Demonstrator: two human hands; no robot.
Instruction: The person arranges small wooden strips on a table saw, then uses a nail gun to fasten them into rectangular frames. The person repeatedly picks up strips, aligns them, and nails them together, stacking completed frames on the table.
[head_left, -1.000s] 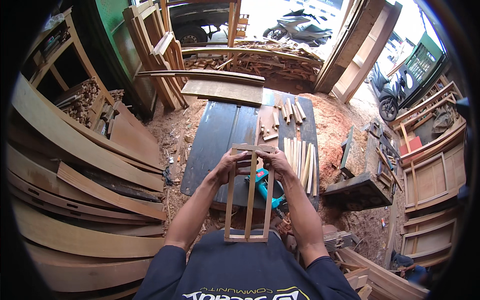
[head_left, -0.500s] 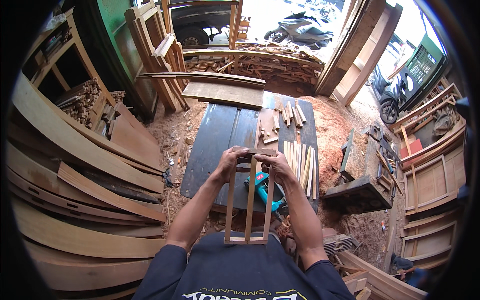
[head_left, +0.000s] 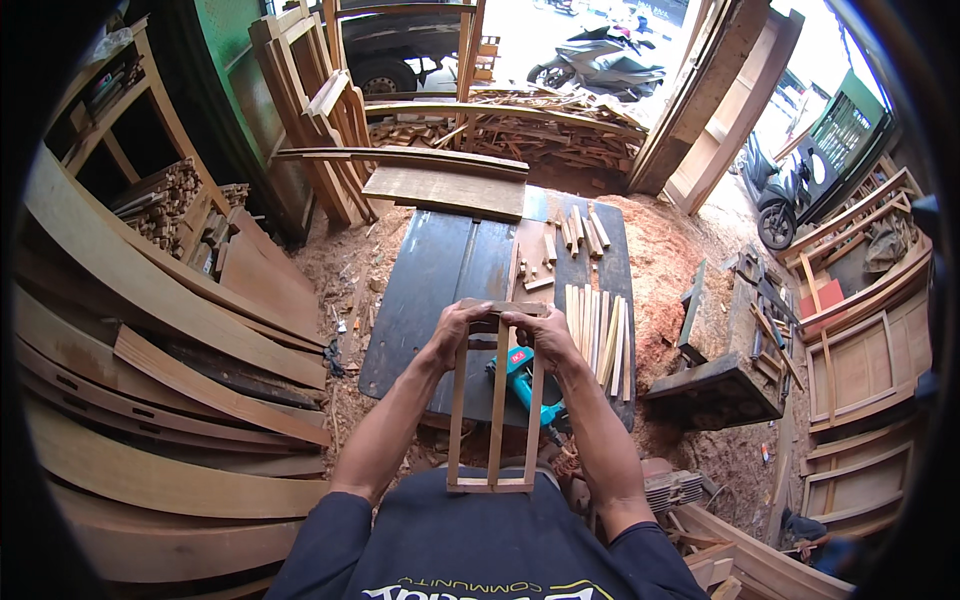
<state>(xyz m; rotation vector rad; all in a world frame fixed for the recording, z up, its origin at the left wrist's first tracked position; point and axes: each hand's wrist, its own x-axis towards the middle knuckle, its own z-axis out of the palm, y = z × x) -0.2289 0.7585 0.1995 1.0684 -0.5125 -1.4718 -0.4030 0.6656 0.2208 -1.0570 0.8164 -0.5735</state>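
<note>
Between my two hands is a narrow wooden frame [head_left: 497,420], made of three long slats joined by crosspieces. Its lower end rests against or close to my shirt. My left hand [head_left: 460,332] is closed round the top left corner, and my right hand [head_left: 545,335] grips the top right corner. Behind the slats, a teal power tool [head_left: 522,382] lies at the near edge of the dark worktable [head_left: 420,290]. Thin wooden strips [head_left: 603,335] lie side by side to the right of my right hand, with short wood blocks [head_left: 583,230] farther back.
A wide board [head_left: 445,188] lies across the table's far end. Long curved planks [head_left: 180,270] are stacked at the left. On the right stand a machine [head_left: 725,370] and panelled wooden frames [head_left: 865,370]. Sawdust [head_left: 670,250] covers the floor, and scrap wood [head_left: 560,130] is heaped beyond.
Both hands and the frame have dropped very slightly toward me. The grip is the same, and nothing on the table has moved.
</note>
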